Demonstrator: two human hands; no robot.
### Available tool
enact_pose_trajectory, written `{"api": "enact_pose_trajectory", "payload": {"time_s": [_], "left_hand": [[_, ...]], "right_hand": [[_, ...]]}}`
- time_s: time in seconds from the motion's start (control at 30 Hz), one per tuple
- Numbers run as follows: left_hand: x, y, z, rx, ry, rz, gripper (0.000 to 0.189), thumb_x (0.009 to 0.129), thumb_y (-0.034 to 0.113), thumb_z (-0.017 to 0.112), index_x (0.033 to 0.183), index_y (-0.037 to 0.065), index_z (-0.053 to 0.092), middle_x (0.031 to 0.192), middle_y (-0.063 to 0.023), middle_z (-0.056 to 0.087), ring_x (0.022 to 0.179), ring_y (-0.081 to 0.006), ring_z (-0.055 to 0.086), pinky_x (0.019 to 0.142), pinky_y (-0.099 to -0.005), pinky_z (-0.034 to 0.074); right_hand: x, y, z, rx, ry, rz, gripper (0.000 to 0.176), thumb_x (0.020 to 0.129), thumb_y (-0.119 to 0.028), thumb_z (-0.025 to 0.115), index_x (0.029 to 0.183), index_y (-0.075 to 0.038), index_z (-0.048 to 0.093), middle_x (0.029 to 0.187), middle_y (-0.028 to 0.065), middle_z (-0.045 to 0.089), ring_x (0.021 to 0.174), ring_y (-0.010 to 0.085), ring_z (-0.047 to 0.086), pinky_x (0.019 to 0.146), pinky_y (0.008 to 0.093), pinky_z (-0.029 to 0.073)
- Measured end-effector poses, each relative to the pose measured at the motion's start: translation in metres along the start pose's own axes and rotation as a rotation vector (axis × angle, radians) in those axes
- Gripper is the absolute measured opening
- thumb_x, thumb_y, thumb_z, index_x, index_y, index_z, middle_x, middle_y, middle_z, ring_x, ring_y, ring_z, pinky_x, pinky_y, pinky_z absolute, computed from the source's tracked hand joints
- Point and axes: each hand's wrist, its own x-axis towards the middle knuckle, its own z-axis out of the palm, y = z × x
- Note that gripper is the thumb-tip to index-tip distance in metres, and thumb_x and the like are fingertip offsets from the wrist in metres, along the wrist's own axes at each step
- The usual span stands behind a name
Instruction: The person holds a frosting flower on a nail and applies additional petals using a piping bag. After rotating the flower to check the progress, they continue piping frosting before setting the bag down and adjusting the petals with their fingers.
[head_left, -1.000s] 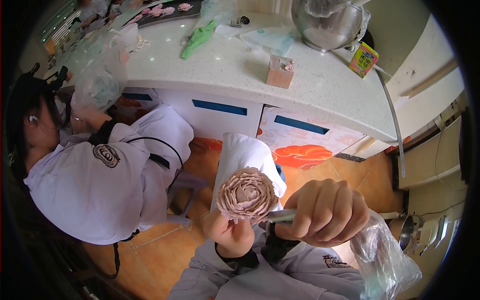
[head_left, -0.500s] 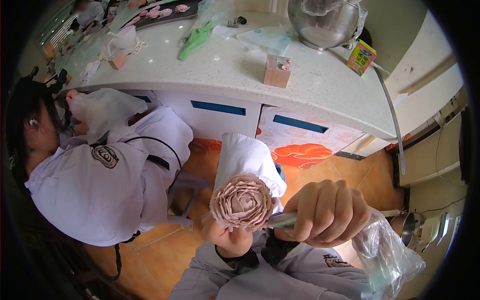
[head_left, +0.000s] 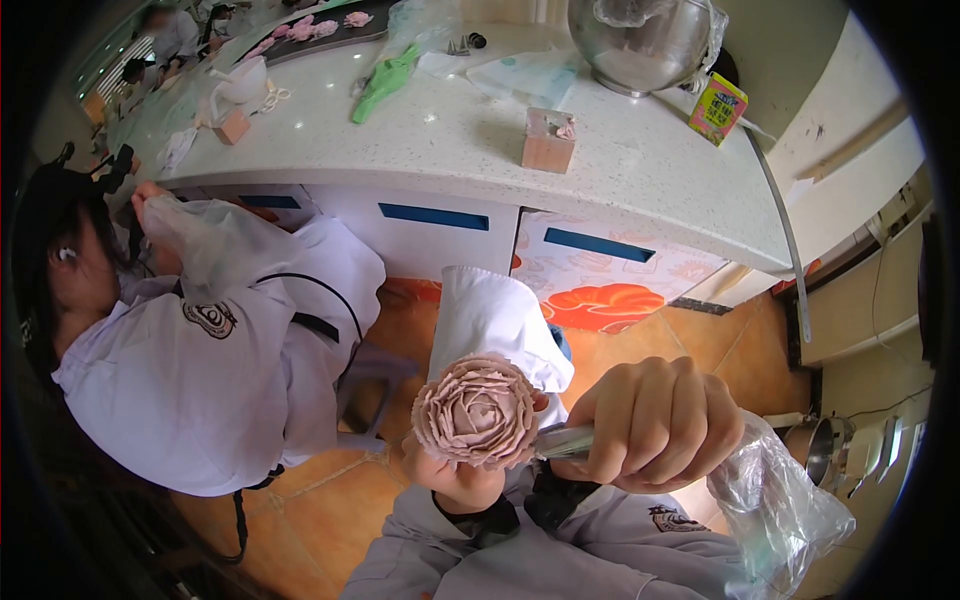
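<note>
A dusty-pink piped flower [head_left: 475, 410] with many thin ruffled petals faces up in front of me. My left hand [head_left: 458, 482] holds it from below; the bloom covers most of the fingers and whatever supports it. My right hand [head_left: 660, 425] is wrapped around a clear piping bag [head_left: 778, 505], whose loose end hangs out on the right. The bag's metal piping tip [head_left: 562, 441] points left and meets, or nearly meets, the flower's right edge.
On the counter [head_left: 420, 150] ahead stand a wooden block [head_left: 548, 140], a steel mixing bowl [head_left: 640, 45], a yellow-green carton [head_left: 718, 108] and a green piping bag [head_left: 385, 82]. A dark tray [head_left: 365, 32] bears pink flowers. A co-worker [head_left: 210, 370] sits at left.
The flower has shifted slightly left and its face has turned a little. My right hand with the piping bag stays almost in place. The view has moved slightly.
</note>
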Motion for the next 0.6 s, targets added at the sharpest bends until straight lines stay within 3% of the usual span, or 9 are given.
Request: {"api": "enact_pose_trajectory", "payload": {"time_s": [0.2,0.27,0.33,0.47,0.57,0.6], "left_hand": [[-0.008,-0.005,0.002,-0.006,0.127,-0.003,0.036,0.075,0.023,0.054,0.092,-0.008,0.049,0.079,-0.0186,0.055,0.053,-0.0279,0.057,0.041,-0.0381,0.052],[-0.009,-0.007,-0.009,-0.022,-0.041,0.016,0.049,0.075,0.021,0.064,0.106,-0.012,0.043,0.092,-0.0223,0.056,0.069,-0.0281,0.061,0.057,-0.0406,0.055],[-0.010,-0.008,-0.013,-0.055,-0.129,0.025,0.058,0.076,0.020,0.069,0.113,-0.014,0.040,0.099,-0.0239,0.057,0.077,-0.0281,0.063,0.065,-0.0413,0.056],[-0.014,-0.013,-0.011,-0.122,-0.075,0.038,0.059,0.078,0.024,0.066,0.115,-0.013,0.039,0.102,-0.0218,0.057,0.078,-0.0275,0.063,0.065,-0.0395,0.056],[-0.011,-0.011,-0.013,-0.407,-0.148,-0.045,0.057,0.080,0.028,0.062,0.112,-0.014,0.041,0.099,-0.0218,0.058,0.077,-0.0283,0.063,0.062,-0.0392,0.056],[-0.011,-0.009,-0.014,-0.350,-0.165,-0.050,0.056,0.081,0.030,0.061,0.111,-0.014,0.042,0.097,-0.0217,0.059,0.076,-0.0283,0.063,0.061,-0.0387,0.056]], "right_hand": [[-0.002,-0.001,-0.001,-0.008,0.002,0.009,0.023,0.067,0.016,0.041,0.052,0.000,0.035,0.045,0.0105,0.039,0.036,0.0140,0.028,0.032,0.0250,0.024],[-0.004,-0.001,0.001,-0.012,0.034,-0.012,0.023,0.067,0.016,0.041,0.052,0.000,0.035,0.045,0.0105,0.039,0.036,0.0140,0.028,0.032,0.0249,0.024],[-0.003,0.000,0.001,-0.008,0.032,-0.020,0.023,0.067,0.016,0.042,0.052,0.000,0.035,0.045,0.0106,0.039,0.036,0.0139,0.028,0.032,0.0248,0.024],[-0.001,0.000,0.001,0.000,-0.003,-0.021,0.023,0.068,0.014,0.042,0.052,0.000,0.036,0.045,0.0107,0.039,0.036,0.0138,0.028,0.032,0.0246,0.024],[-0.003,-0.002,0.001,-0.020,-0.002,-0.012,0.022,0.069,0.014,0.042,0.052,0.000,0.036,0.045,0.0108,0.039,0.036,0.0139,0.029,0.032,0.0247,0.024],[-0.003,-0.003,0.001,-0.028,-0.002,-0.006,0.022,0.069,0.014,0.042,0.052,0.000,0.036,0.045,0.0109,0.039,0.036,0.0139,0.029,0.032,0.0247,0.024]]}}
